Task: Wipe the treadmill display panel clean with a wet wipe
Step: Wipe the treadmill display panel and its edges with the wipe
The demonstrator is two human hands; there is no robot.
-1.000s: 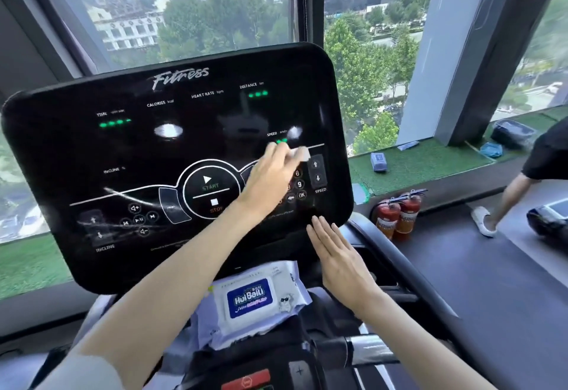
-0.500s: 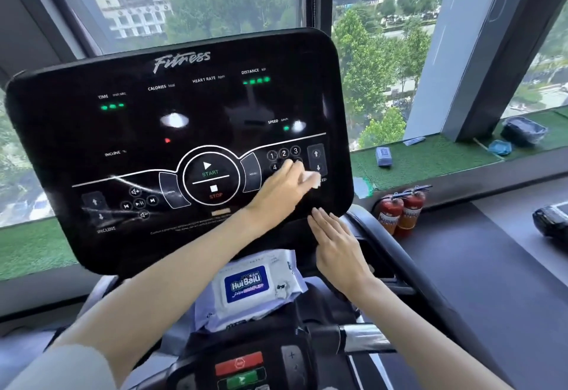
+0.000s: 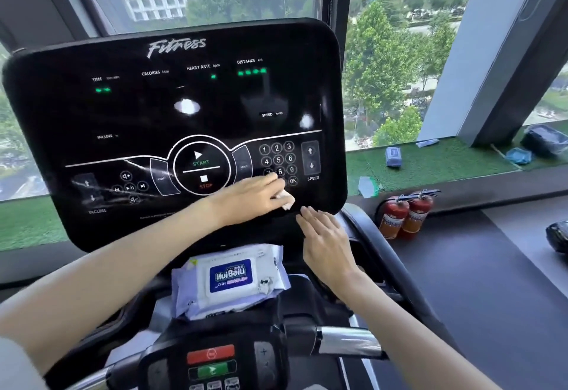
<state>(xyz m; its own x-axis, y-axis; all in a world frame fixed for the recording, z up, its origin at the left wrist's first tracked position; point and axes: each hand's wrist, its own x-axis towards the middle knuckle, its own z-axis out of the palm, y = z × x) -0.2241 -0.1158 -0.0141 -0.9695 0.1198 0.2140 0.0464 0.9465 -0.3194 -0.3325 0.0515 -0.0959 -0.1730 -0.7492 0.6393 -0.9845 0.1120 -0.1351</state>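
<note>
The display panel stands upright in the middle of the view, black and glossy, with green digits lit along its far upper part. The wet wipe is low on the panel's right side, just below the number keys. It is bunched under the left hand, whose fingers curl over it and press it to the glass. The right hand holds nothing. Its fingers are straight and together, and their tips lie at the panel's lower right edge, just beside the wipe, probably steadying the panel.

The job looks partly done. The right and upper areas show no obvious smears, though bright reflections make that hard to judge. Pale streaks cross the lower left part around the incline and sound buttons, so that side likely needs a pass.

Just below the panel, nearer the person, a pack of wipes lies on the console. Nearer again are a red button and a handlebar. To the right, two fire extinguishers stand on the floor under a green-covered window ledge.
</note>
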